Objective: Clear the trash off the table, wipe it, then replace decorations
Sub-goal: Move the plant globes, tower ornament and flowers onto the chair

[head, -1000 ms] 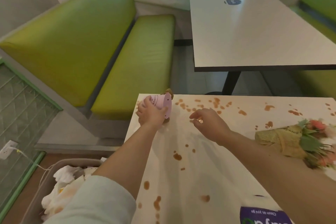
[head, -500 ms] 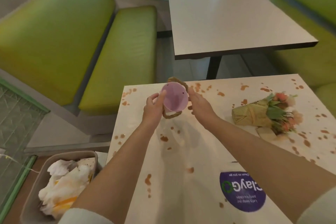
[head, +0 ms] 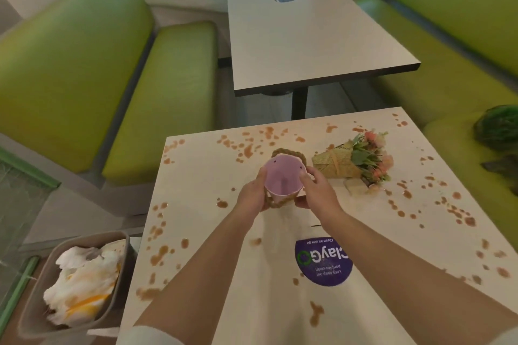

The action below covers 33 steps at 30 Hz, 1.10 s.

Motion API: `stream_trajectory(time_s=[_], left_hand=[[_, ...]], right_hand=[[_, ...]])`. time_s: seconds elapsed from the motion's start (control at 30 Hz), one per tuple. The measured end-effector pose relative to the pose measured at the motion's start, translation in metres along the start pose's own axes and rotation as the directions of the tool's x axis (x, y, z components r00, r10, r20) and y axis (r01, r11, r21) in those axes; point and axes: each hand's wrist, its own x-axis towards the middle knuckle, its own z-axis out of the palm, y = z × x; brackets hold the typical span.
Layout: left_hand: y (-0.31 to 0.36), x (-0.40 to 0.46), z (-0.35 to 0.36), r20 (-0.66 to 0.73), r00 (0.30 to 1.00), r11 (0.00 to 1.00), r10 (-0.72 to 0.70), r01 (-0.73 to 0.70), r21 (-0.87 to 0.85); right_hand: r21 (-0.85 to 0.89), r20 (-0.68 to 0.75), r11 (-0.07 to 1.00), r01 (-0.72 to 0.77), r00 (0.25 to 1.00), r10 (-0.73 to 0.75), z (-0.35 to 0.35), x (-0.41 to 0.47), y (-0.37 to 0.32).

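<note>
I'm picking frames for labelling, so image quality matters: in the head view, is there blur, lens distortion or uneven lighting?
Head view: wide-angle bending curves the green bench and the far table; the pink bucket held in the left hand and right hand is reasonably sharp; the flower bouquet is soft; cool window light at the top, dim warm light on the stained table.

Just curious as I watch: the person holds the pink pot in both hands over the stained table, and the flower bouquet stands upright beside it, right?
Not quite. In the head view the flower bouquet lies on its side on the stained table. The rest holds: left hand and right hand both hold the pink pot.
</note>
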Motion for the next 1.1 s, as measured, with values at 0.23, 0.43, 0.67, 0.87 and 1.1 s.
stream_trajectory(time_s=[0.23, 0.43, 0.67, 0.87, 1.1], left_hand=[[-0.015, -0.009, 0.013, 0.026, 1.000, 0.999, 0.012, -0.012, 0.035], [-0.017, -0.007, 0.014, -0.007, 1.000, 0.987, 0.012, -0.011, 0.162], [-0.009, -0.006, 0.015, -0.033, 0.992, 0.932, 0.119, -0.100, 0.350], [0.025, -0.003, 0.032, -0.213, 0.898, 0.768, 0.384, -0.182, 0.614], [0.066, -0.005, 0.100, 0.154, 0.770, 0.421, 0.619, -0.491, 0.763]], right_hand=[[0.007, -0.020, 0.998, -0.064, 0.998, 0.064, -0.015, -0.013, 0.023], [0.038, -0.030, 0.997, -0.073, 0.997, 0.074, -0.016, -0.020, 0.034], [-0.002, -0.062, 0.999, -0.052, 0.997, 0.052, -0.032, -0.020, 0.034], [-0.011, -0.228, 1.000, -0.029, 0.973, 0.025, -0.078, -0.003, 0.025], [-0.034, -0.337, 0.999, -0.038, 0.941, 0.025, -0.135, 0.028, 0.017]])
